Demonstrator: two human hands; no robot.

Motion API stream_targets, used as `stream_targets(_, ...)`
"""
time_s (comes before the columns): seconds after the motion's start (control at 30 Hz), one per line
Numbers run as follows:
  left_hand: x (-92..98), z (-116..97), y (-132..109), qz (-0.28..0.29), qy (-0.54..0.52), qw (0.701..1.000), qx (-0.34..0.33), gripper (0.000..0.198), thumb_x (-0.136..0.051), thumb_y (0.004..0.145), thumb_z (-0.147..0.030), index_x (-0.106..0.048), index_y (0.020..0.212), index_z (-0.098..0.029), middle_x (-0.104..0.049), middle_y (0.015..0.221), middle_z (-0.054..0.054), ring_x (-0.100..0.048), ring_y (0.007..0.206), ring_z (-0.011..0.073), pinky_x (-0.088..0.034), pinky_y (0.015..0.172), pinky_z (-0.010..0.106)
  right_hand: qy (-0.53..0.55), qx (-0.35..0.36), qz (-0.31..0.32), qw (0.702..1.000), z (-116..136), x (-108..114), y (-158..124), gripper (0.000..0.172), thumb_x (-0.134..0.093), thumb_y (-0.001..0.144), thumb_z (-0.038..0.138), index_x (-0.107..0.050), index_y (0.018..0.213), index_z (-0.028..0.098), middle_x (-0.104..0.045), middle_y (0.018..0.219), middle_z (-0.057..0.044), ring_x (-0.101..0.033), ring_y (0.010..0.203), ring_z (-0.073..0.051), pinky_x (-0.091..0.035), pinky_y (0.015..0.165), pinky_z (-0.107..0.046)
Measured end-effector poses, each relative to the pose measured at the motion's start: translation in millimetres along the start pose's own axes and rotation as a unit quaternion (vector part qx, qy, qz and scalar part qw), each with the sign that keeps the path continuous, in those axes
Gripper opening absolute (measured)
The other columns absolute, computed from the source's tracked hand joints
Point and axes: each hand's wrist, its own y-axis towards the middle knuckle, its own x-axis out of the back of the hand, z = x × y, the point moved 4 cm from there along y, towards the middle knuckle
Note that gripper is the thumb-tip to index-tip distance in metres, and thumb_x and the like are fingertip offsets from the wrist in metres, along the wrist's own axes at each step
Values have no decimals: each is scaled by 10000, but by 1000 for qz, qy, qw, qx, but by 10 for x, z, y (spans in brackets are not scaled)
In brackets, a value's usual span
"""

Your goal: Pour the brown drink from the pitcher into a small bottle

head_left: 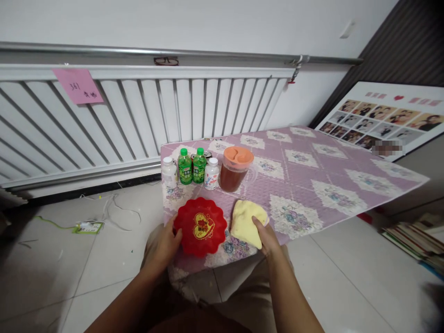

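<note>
Counting on the tabletop: 1 red dish, 1 yellow cloth, 2 white bottles, 2 green bottles, 1 pitcher, at least 1 can partly hidden behind the bottles. Dish is at the near-left corner, just inside the left edge; left hand grips its left rim, thumb on top, other fingers mostly hidden. Cloth is at the near edge, right of the dish, narrow gap, not touching; right hand grips its right side, thumb over, rest out of sight. Bottles and pitcher form a row toward the far-left corner, with a strip of cover between them and the dish. Widest room: pitcher out to the right corner. Materials: dish smooth, scalloped, yellow heart print; cloth soft, folded; bottles capped, plastic-looking; pitcher see-through, brown liquid, orange lid; cover purple, quilted-looking, floral diamonds.
</note>
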Motion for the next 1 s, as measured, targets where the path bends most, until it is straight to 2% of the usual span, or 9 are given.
stream_targets(0.1, 23, -54, -9, 8, 6, 1000, 2, 589, -537, 884, -164, -468, 1469, -175, -734, 1192, 102, -703, 981, 226, -503, 914, 328, -7, 1, 0, 1000, -8, -1, -1, 412, -796, 714, 333, -707, 1081, 169, -808, 921, -98, -773, 861, -294, -629, 756, -400)
stream_targets(0.2, 37, -70, -11, 0, 2, 1000, 0, 584, -546, 873, -145, -485, 1452, -187, -704, 1280, 101, -685, 1070, 226, -484, 959, 317, -15, 1, 3, 1000, -3, -16, -12, 431, -779, 732, 335, -694, 1120, 170, -808, 922, -95, -772, 874, -293, -627, 764, -397)
stream_targets(0.37, -12, 11, 11, 10, -2, 1000, -12, 563, -534, 891, -156, -478, 1451, -179, -707, 1266, 109, -694, 1044, 220, -489, 933, 300, -43, -1, 18, 999, 4, -21, -33, 447, -726, 795, 346, -650, 1194, 161, -805, 960, -106, -771, 879, -281, -627, 748, -372)
stream_targets(0.57, -148, 232, 134, 24, -35, 999, -20, 603, -536, 890, -139, -408, 1478, -166, -645, 1381, 111, -664, 1151, 189, -480, 996, 280, -109, -28, 82, 990, -13, 8, -17, 409, -688, 839, 389, -668, 1174, 156, -805, 927, -121, -775, 830, -294, -628, 715, -385)
stream_targets(0.73, -158, 261, 163, 30, -28, 999, -13, 570, -532, 896, -140, -422, 1456, -157, -639, 1390, 117, -653, 1189, 193, -481, 1015, 287, -171, -35, 128, 976, -11, -11, -18, 426, -638, 859, 477, -685, 1123, 145, -801, 906, -140, -772, 805, -307, -624, 723, -423)
stream_targets(0.87, -102, 174, 133, 32, -9, 999, -11, 565, -542, 889, -141, -447, 1445, -154, -685, 1319, 107, -679, 1142, 202, -506, 962, 282, -232, -7, 149, 961, 45, -56, 0, 430, -639, 839, 480, -694, 1104, 146, -798, 947, -140, -761, 828, -304, -614, 744, -438)
stream_targets(1.0, -95, 161, 134, 31, -2, 999, -5, 544, -556, 877, -150, -485, 1417, -147, -722, 1244, 100, -704, 1088, 203, -521, 920, 274, -302, 57, 135, 942, 163, -66, 40, 476, -677, 790, 463, -689, 1152, 155, -788, 1027, -129, -738, 918, -304, -591, 797, -431)
